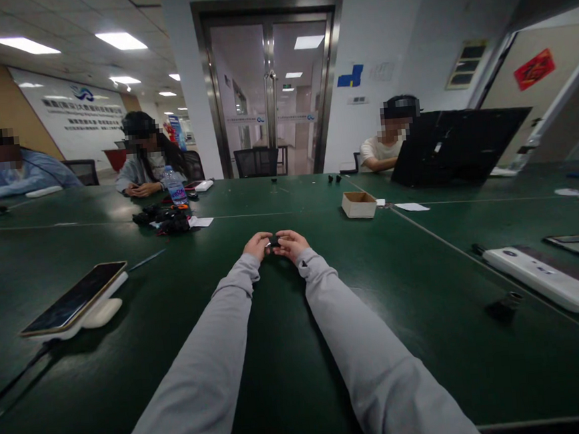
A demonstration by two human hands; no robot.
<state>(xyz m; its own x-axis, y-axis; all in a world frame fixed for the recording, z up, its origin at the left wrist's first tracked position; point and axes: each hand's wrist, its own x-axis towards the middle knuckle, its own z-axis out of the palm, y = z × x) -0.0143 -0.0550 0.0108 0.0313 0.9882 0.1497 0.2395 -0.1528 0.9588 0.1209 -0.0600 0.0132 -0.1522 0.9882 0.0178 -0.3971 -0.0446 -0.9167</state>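
Note:
Both my arms in grey sleeves stretch out over the green table (290, 351). My left hand (257, 245) and my right hand (290, 243) meet at the table's middle, fingers pinched together on a small dark part (273, 243) held between them. The part is tiny and mostly hidden by my fingertips, so its shape is unclear. A small open cardboard box (359, 204) stands beyond my right hand, a short way off.
A phone on a white stand (76, 304) sits at left, a white device (545, 277) and a small black piece (502, 307) at right. Black parts and a water bottle (173, 186) lie farther back left. Three people sit at the far side, one behind a black laptop (454, 145).

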